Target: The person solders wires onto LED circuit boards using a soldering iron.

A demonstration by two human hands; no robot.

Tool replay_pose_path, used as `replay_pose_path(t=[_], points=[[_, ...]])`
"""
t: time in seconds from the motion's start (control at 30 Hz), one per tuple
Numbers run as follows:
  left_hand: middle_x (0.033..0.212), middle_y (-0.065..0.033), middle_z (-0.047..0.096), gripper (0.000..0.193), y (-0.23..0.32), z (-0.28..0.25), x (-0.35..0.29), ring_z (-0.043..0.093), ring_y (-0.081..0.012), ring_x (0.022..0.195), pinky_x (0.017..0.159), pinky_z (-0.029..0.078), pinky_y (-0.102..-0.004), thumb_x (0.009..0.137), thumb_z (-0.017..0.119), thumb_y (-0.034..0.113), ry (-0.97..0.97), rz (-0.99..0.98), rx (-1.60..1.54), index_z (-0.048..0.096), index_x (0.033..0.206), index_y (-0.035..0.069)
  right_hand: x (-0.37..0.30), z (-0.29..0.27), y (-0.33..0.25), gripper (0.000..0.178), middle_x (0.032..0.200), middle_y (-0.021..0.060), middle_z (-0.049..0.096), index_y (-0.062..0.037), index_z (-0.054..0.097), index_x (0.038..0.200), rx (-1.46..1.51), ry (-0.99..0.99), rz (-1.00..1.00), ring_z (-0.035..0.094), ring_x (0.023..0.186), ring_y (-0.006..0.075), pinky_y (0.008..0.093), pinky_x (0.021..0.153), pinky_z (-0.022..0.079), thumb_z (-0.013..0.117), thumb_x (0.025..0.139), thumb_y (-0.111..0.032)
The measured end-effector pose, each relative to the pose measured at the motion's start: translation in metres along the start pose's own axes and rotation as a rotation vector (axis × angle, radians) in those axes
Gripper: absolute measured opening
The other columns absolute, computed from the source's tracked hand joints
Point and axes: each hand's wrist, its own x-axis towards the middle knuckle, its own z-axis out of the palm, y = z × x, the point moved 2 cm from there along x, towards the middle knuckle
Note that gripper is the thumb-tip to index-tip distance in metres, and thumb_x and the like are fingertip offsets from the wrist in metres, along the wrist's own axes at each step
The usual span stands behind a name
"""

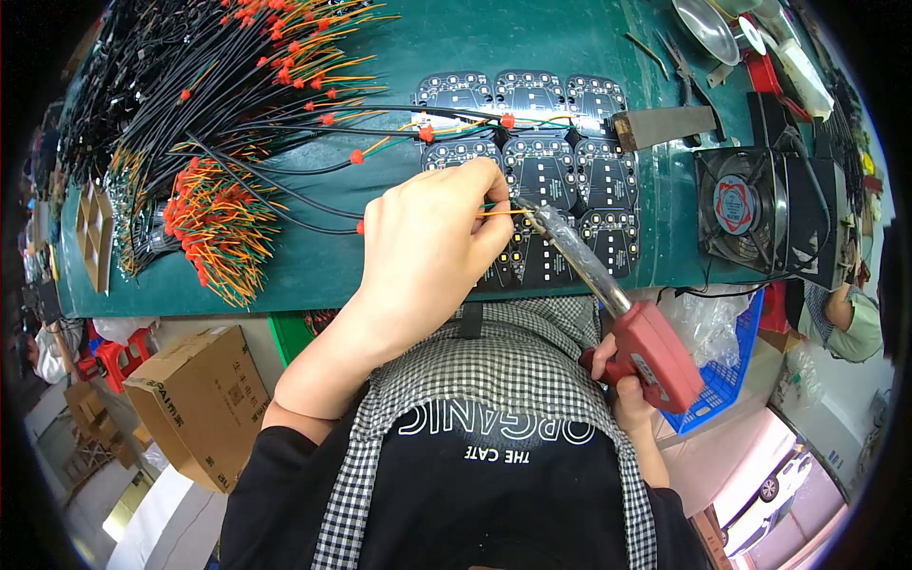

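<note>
My left hand (432, 237) pinches a thin yellow wire (502, 213) and holds its bare end over a panel of black circuit boards (541, 171) on the green bench mat (380, 256). My right hand (622, 380) grips the red handle of a soldering gun (655, 356). Its metal barrel runs up and to the left, and the tip (532, 215) meets the wire end on the panel. Other wires with red sleeves (465, 123) lie across the panel's upper rows.
A large heap of black cables with red, orange and green ends (228, 142) covers the mat's left side. A small black fan (746, 209) stands at the right, with a metal dish (708, 28) behind it. A cardboard box (195, 404) and a blue basket (727, 370) sit below the bench. Another person (845, 318) is at the right edge.
</note>
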Motion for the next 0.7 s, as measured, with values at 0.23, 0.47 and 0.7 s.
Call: replay_pose_path(t=[0.23, 0.47, 0.7], points=[[0.067, -0.0066, 0.061, 0.008, -0.001, 0.0, 0.001, 0.062, -0.026, 0.066, 0.056, 0.046, -0.0394, 0.073, 0.063, 0.011, 0.007, 0.018, 0.037, 0.056, 0.077, 0.007, -0.004, -0.011, 0.01, 0.084, 0.083, 0.0081, 0.062, 0.0106, 0.045, 0.125, -0.066, -0.009, 0.051, 0.059, 0.065, 0.0121, 0.0227, 0.06, 0.047, 0.082, 0.068, -0.039], [0.067, -0.0068, 0.061, 0.008, 0.0, 0.0, 0.001, 0.062, -0.0262, 0.065, 0.056, 0.046, -0.0395, 0.074, 0.063, 0.011, 0.001, 0.017, 0.048, 0.056, 0.077, 0.007, 0.001, 0.004, -0.005, 0.082, 0.096, 0.0173, 0.066, 0.0112, 0.047, 0.123, -0.004, 0.042, 0.004, 0.06, 0.064, 0.0141, 0.0248, 0.061, 0.048, 0.08, 0.07, -0.043], [0.068, -0.0076, 0.06, 0.011, -0.001, -0.005, 0.001, 0.06, -0.0223, 0.07, 0.058, 0.046, -0.0334, 0.072, 0.067, 0.002, 0.087, 0.189, -0.06, 0.059, 0.08, 0.003, 0.002, 0.002, -0.008, 0.082, 0.108, 0.0173, 0.056, 0.0061, 0.043, 0.123, -0.146, -0.072, 0.003, 0.051, 0.063, 0.0154, 0.0261, 0.057, 0.041, 0.064, 0.079, -0.059]])
